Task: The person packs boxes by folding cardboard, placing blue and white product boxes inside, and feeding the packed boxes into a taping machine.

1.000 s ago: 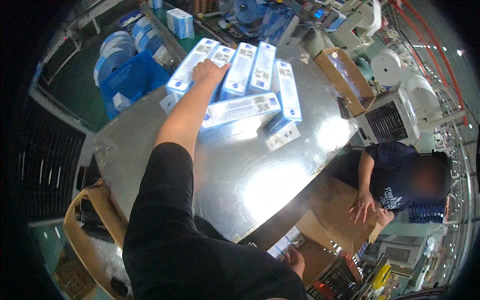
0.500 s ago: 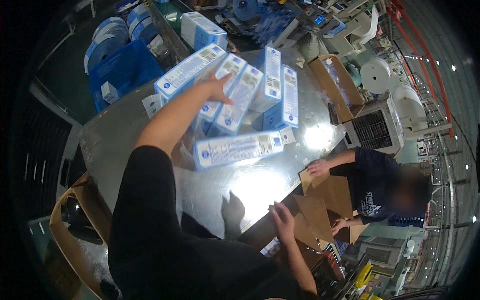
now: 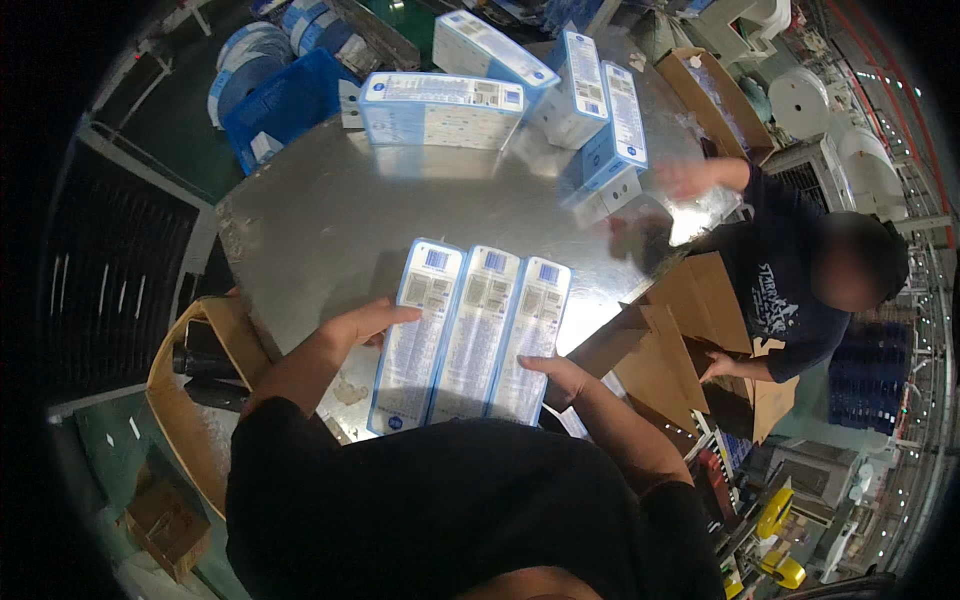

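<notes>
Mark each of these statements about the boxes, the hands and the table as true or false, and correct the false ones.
1. Three long blue-and-white boxes lie side by side between the person's hands. True.
2. The left hand rests on the right side of the row. False: it touches the row's left edge; the right hand is at the right edge.
3. The boxes lie on a shiny metal table. True.
4. The far end of the table holds only cardboard scraps. False: more blue-and-white boxes are there.
5. A co-worker in a dark shirt stands at the table's right. True.
</notes>
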The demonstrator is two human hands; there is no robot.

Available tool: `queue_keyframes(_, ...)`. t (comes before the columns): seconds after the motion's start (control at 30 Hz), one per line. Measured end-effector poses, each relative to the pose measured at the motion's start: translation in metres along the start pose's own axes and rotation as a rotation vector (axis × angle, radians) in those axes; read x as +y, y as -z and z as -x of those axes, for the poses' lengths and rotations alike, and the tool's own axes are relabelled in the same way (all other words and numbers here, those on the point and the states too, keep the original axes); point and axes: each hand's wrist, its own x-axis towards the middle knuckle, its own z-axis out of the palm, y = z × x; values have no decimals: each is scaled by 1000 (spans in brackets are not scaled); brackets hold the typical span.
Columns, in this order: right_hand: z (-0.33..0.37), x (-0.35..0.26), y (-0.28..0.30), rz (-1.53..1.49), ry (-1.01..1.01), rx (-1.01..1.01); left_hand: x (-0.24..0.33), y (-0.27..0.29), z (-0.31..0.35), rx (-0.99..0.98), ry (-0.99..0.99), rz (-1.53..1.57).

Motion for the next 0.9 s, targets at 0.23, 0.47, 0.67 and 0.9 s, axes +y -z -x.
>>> queue_keyframes(0.23, 51, -8, 1, 388, 496, 18, 6, -43, 39, 11, -716, -97)
queue_keyframes(0.47, 278, -36, 20, 1019, 955, 474, 30, -213, 42, 58, -1052, -547)
queue_keyframes(0.67, 408, 11, 66, 1002, 712, 444, -42, -310, 25, -455, -846, -472)
queue_keyframes(0.9, 288, 123, 198, 1660, 288, 933, -48, -309, 14, 245, -558, -537)
